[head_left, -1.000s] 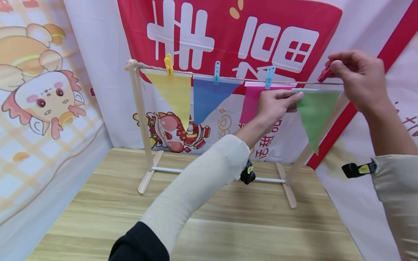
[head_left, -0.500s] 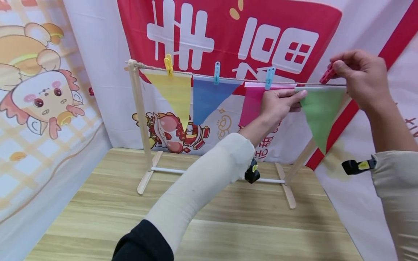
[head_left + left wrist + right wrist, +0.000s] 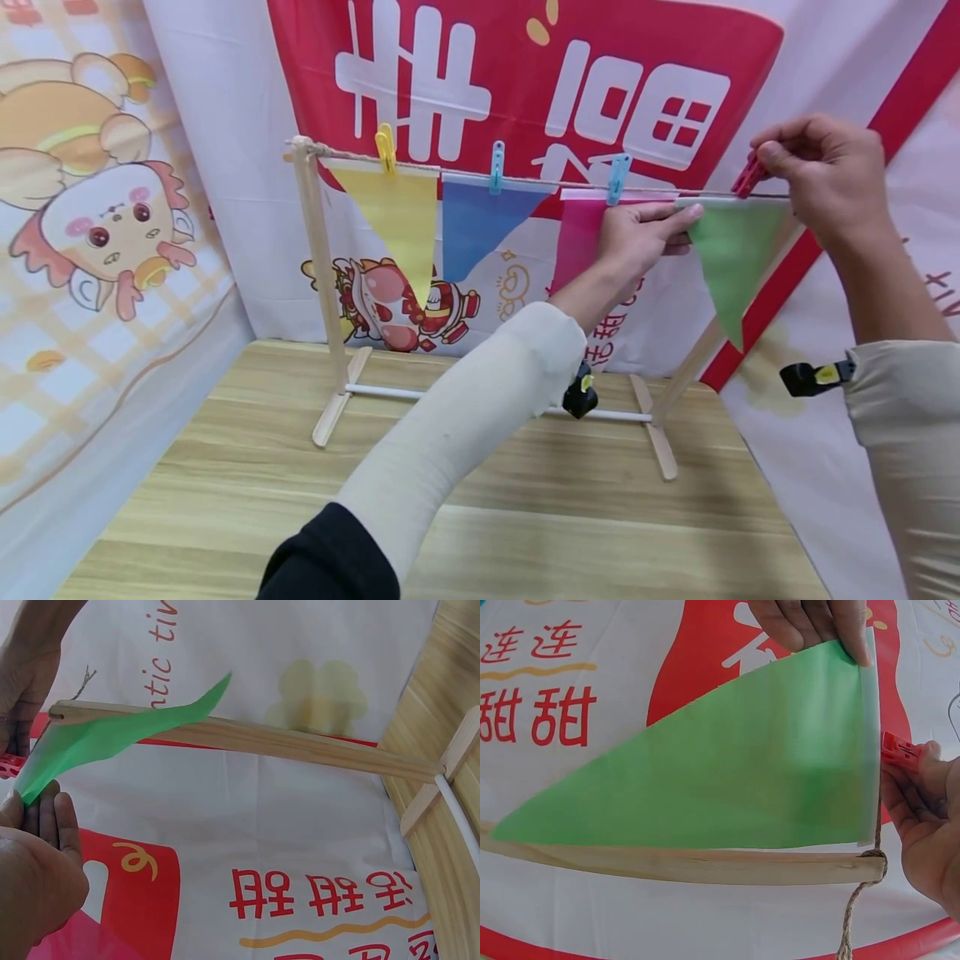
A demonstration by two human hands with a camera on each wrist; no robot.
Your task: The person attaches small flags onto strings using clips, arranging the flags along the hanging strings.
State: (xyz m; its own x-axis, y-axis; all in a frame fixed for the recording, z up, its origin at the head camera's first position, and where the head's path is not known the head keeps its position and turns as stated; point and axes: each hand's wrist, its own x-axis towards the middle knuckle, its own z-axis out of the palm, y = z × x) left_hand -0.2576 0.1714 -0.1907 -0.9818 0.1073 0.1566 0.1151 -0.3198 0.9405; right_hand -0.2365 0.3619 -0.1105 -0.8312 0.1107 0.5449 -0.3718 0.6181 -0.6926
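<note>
My left hand (image 3: 641,242) pinches the upper left corner of a green triangular pennant (image 3: 738,267) between thumb and fingers, holding its white top edge along the string (image 3: 555,182). Between the thumb and fingers of my right hand (image 3: 836,183) is a red clothespin (image 3: 748,177), its jaw end right at the string and the pennant's top edge. The right wrist view has the red clothespin (image 3: 901,751) close beside the white edge of the green pennant (image 3: 765,765). Left of it hang a yellow pennant (image 3: 397,217), a blue pennant (image 3: 483,225) and a pink pennant (image 3: 577,237), partly behind my left hand.
A yellow clothespin (image 3: 385,150) and two blue clothespins, one a light blue clothespin (image 3: 497,167), grip the hung pennants. The string runs between wooden posts (image 3: 318,258) joined low by a white rod (image 3: 382,391), on a wood-grain table (image 3: 525,533). Printed cloth (image 3: 202,125) stands behind.
The green pennant and my left hand have shifted slightly right and up to the string. My right hand has brought the red clothespin down to the pennant's top edge.
</note>
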